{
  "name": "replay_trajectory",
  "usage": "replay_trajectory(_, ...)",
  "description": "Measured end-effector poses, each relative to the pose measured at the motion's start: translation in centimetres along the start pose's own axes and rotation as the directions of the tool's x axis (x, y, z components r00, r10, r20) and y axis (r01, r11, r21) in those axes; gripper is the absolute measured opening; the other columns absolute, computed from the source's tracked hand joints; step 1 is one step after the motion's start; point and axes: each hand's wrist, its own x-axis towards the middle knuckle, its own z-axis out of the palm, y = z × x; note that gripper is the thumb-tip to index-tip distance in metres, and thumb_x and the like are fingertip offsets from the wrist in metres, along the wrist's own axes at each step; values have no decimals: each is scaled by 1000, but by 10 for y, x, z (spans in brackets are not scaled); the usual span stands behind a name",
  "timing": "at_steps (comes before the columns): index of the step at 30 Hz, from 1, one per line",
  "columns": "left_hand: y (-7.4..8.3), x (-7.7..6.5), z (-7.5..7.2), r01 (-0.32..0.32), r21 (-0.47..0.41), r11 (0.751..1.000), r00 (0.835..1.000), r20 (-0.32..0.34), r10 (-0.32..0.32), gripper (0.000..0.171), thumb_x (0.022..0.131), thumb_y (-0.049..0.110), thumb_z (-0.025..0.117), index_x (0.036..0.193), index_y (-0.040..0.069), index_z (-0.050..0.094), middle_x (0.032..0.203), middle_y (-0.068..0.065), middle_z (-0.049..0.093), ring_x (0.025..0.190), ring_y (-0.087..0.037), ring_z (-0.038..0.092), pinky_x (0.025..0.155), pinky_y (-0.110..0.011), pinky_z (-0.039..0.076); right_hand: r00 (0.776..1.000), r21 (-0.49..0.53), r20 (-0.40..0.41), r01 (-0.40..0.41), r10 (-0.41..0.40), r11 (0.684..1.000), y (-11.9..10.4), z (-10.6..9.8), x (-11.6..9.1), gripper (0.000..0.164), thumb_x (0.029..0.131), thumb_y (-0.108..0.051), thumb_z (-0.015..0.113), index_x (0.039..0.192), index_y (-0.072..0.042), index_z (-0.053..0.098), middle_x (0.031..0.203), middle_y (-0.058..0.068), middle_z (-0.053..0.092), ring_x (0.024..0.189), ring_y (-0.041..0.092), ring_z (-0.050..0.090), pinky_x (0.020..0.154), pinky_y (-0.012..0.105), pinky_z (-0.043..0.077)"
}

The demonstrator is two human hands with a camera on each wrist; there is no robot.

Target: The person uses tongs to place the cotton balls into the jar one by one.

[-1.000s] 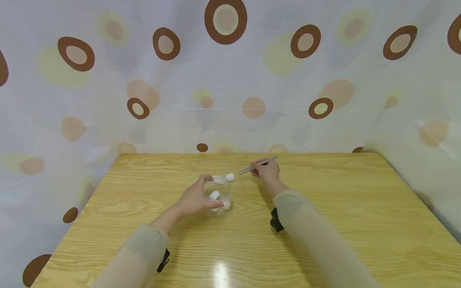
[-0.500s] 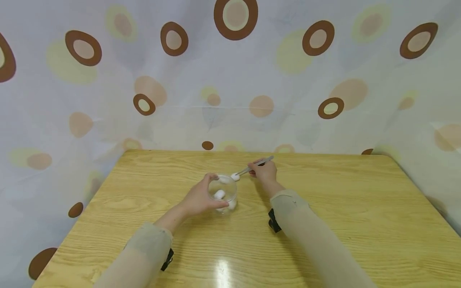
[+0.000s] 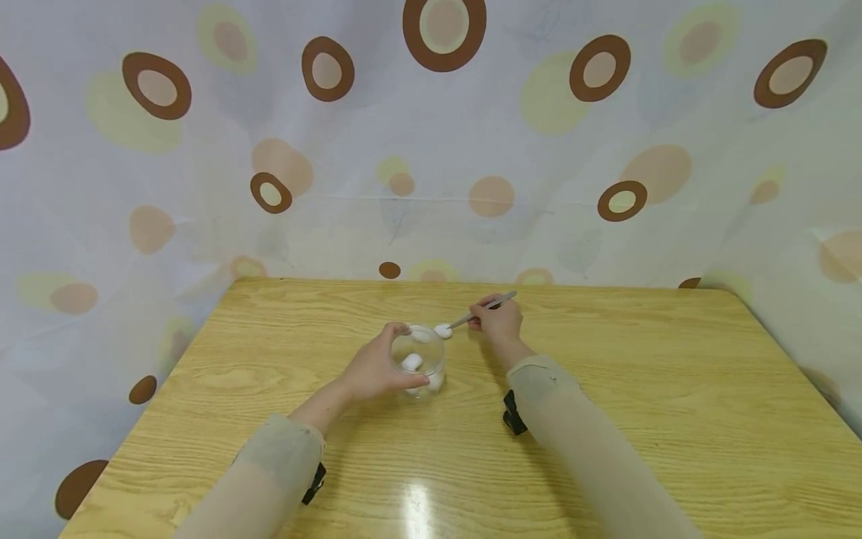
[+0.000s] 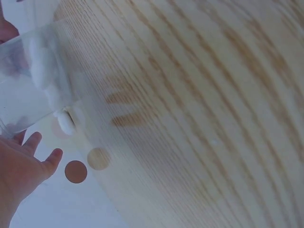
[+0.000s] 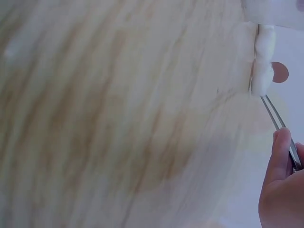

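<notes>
My left hand (image 3: 377, 367) grips a clear round container (image 3: 404, 346) at its rim, thumb in front and fingers behind. White cotton balls (image 3: 412, 362) lie inside it. Another cotton ball (image 3: 443, 331) rests on the table just behind and right of the container; the left wrist view shows a cotton ball (image 4: 65, 122) beyond the container's base. Between thumb and fingers, my right hand (image 3: 498, 320) pinches metal tweezers (image 3: 465, 320). The tips meet the near end of the loose cotton ball (image 5: 260, 80) in the right wrist view, with the two tweezer arms (image 5: 271, 112) slightly apart.
The wood-grain table (image 3: 640, 389) reaches back to a hanging cloth (image 3: 431, 239) with brown and yellow circles. Each sleeve has a dark wrist camera (image 3: 515, 413) beneath it. Light reflects off the table's front middle.
The tweezers have moved left, from just short of the loose cotton ball onto it. My left hand keeps its grip on the container. The head view has shifted slightly.
</notes>
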Motion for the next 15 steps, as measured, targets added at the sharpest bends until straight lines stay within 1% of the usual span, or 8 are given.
replay_trajectory(4,2,0,1,0,2,1000,1000,-3,0,90,69,43,80,140,16,32,144,-1,41,84,-10,62,98,-45,42,1000,17,-11,-5,5,1000,-3,-7,-1,7,88,-4,62,91,0,57,75,8,61,51,5,60,64,28,57)
replay_trajectory(7,2,1,2,-3,18,1000,1000,-14,3,90,69,44,80,140,16,33,143,-1,42,86,-10,61,98,-43,42,1000,46,-11,-19,19,999,-6,-12,-2,7,88,-4,61,91,0,57,73,6,61,50,5,61,62,26,56)
replay_trajectory(11,2,2,4,-8,22,1000,1000,-14,9,90,69,46,80,140,16,33,144,-2,41,83,-10,61,97,-43,42,999,87,-7,-51,52,995,-8,-22,-3,7,90,-5,59,94,1,57,70,4,61,50,6,61,58,22,55)
replay_trajectory(15,4,3,6,-6,4,1000,1000,-3,6,90,69,45,80,140,17,32,145,-5,40,78,-10,61,97,-45,43,996,145,-9,-82,84,986,-10,-34,-2,6,90,-4,58,94,0,56,67,3,61,50,6,61,56,21,54)
